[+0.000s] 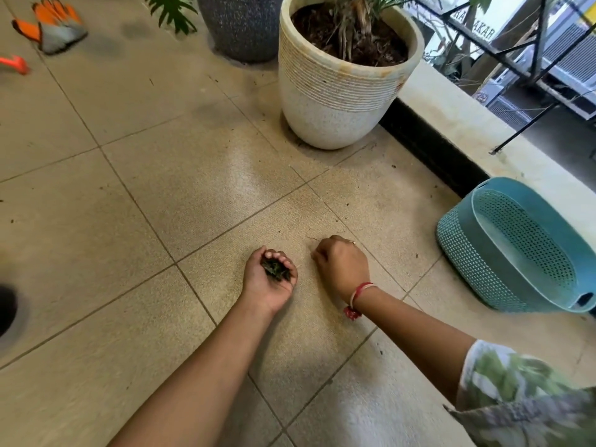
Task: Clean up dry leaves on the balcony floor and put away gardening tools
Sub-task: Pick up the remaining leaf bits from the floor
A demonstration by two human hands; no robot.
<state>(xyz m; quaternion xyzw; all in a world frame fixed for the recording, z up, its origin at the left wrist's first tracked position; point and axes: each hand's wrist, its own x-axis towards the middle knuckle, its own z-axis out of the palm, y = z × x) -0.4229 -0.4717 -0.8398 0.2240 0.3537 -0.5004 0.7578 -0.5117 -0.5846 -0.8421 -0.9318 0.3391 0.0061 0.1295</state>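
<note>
My left hand (267, 279) lies palm up low over the beige tiled floor (180, 195), its fingers curled round a small clump of dark dry leaves (275, 268). Just right of it, my right hand (342, 264) is knuckles up with its fingers bunched down at the floor; a thin twig (312, 238) lies by its fingertips, and whether they pinch anything is hidden. Orange and grey gardening gloves (54, 25) lie on the floor at the far left. An orange tool tip (16, 64) shows at the left edge.
A teal perforated basket (503, 262) lies tilted on the floor at the right. A cream plant pot (338, 91) and a dark grey pot (242, 27) stand at the back. A low ledge (451, 114) with a railing runs along the right. Small leaf bits dot the tiles.
</note>
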